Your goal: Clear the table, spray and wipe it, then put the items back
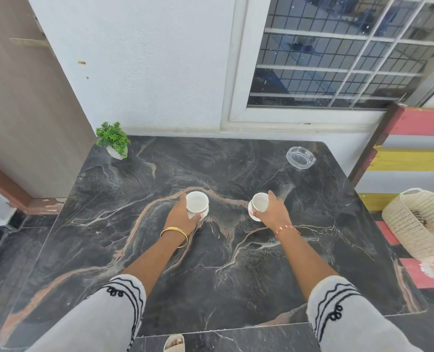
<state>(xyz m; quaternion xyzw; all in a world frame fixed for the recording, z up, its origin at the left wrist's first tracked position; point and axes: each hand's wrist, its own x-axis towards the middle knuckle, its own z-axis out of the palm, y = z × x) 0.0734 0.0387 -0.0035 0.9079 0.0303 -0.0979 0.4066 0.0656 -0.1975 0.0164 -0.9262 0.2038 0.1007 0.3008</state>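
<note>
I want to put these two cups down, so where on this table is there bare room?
Bare table lies between both forearms, and along the far edge between the plant and glass ashtray. Only mid-table is crowded, where the left hand and right hand hold cups.

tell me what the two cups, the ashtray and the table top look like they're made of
The cups, left cup and right cup: glazed ceramic by the look, opaque white and smooth.
The ashtray: clear glass, or possibly acrylic; the table shows through its faceted rim.
The table top: polished marble or a marble-look laminate; dark with white and pink veins and a soft sheen.
</note>
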